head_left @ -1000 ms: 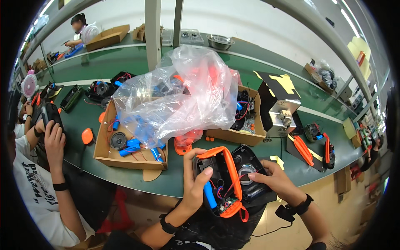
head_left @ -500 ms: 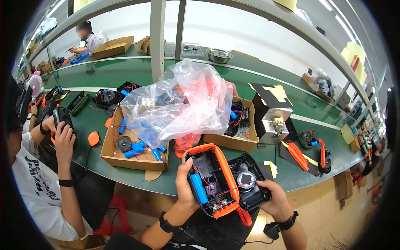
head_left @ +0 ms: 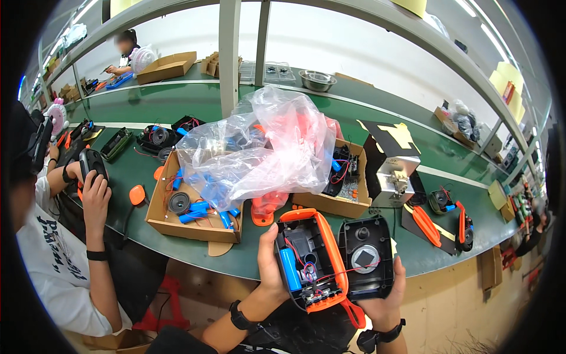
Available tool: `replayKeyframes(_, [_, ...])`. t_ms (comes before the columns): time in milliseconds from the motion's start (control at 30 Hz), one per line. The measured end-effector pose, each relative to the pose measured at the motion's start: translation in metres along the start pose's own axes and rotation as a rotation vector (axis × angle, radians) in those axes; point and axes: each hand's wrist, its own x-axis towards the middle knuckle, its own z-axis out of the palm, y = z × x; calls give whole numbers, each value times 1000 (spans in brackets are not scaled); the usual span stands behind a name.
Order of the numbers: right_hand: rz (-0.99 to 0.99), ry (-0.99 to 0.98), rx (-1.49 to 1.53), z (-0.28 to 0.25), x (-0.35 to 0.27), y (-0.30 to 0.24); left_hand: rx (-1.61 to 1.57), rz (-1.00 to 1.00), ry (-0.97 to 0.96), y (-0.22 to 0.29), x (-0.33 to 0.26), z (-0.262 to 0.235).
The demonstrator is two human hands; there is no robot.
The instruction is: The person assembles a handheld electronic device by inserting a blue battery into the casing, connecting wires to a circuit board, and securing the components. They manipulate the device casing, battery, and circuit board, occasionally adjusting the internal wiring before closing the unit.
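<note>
Black half (head_left: pixel 367 243) now turned more upright, both interiors facing up; left hand (head_left: pixel 272 272) fingers clamped on orange-rimmed half (head_left: pixel 323 259), right hand's (head_left: pixel 384 304) on black

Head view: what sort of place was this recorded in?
Probably an electronics assembly or repair workshop: there is a long green bench, a cardboard box holding blue cylinders and a round speaker, and an opened orange-and-black housing with exposed wiring.
</note>
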Motion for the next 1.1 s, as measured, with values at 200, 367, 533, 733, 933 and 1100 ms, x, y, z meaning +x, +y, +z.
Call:
replayKeyframes(200, [-100,-85,-278,10,8,-8,53,14,-37,-7,5,-13])
replayKeyframes(367, [-231,-39,-618,22,5,-6,84,186,21,-17,9,-23])
replayKeyframes(533, [-255,-79,-874,43,15,4,214,315,91,-21,8,-19])
replayKeyframes(733, [-356,-57,-1053,51,18,19,331,346,141,-23,8,-25])
replayKeyframes(933, [-448,-76,-1214,50,21,31,427,376,162,-25,8,-28])
replayKeyframes(1100, [-566,-124,-1458,48,24,37,363,365,119,-24,5,-24])
